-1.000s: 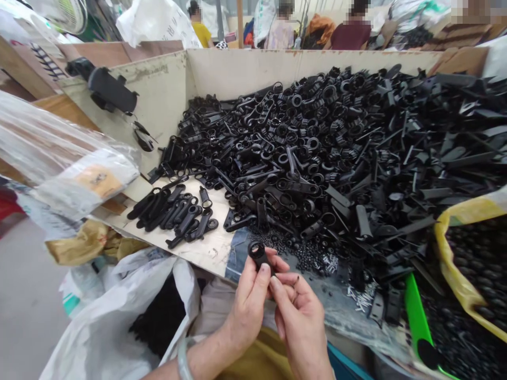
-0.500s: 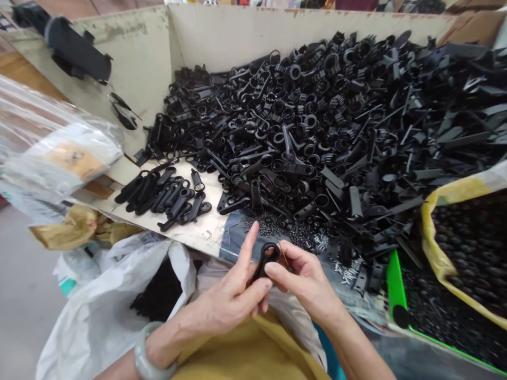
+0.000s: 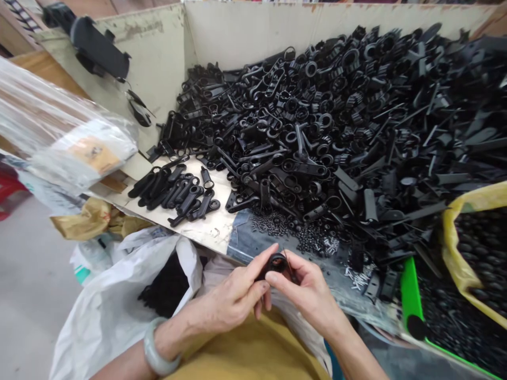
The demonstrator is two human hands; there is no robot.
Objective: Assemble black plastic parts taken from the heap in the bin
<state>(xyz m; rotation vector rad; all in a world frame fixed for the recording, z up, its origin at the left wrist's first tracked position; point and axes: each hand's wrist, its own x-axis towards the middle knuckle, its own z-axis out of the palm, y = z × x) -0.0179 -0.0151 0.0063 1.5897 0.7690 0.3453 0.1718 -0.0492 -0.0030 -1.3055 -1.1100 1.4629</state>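
Observation:
A black plastic part with a round ring end (image 3: 278, 260) is held between both hands above the table's front edge. My left hand (image 3: 233, 295), with a pale bangle (image 3: 153, 348) on its wrist, wraps the part from the left, its index finger along the side. My right hand (image 3: 307, 282) pinches the part's right side with thumb and fingers; a thin brownish strand or pin (image 3: 287, 259) sticks up by its fingertips. What lies under the fingers is hidden. Beyond the hands are small black pieces (image 3: 273, 224) and silvery pins (image 3: 359, 278).
A large heap of black plastic parts (image 3: 301, 116) fills the table. Several elongated parts (image 3: 180, 195) lie at its left. A white sack (image 3: 99, 311) stands lower left. At the right are a green-edged tray (image 3: 410, 295) and a yellow-rimmed bag (image 3: 449, 248).
The view has shifted, so the surroundings sit further right. My left index finger, raised before, now lies against the black part, which shows less between the hands.

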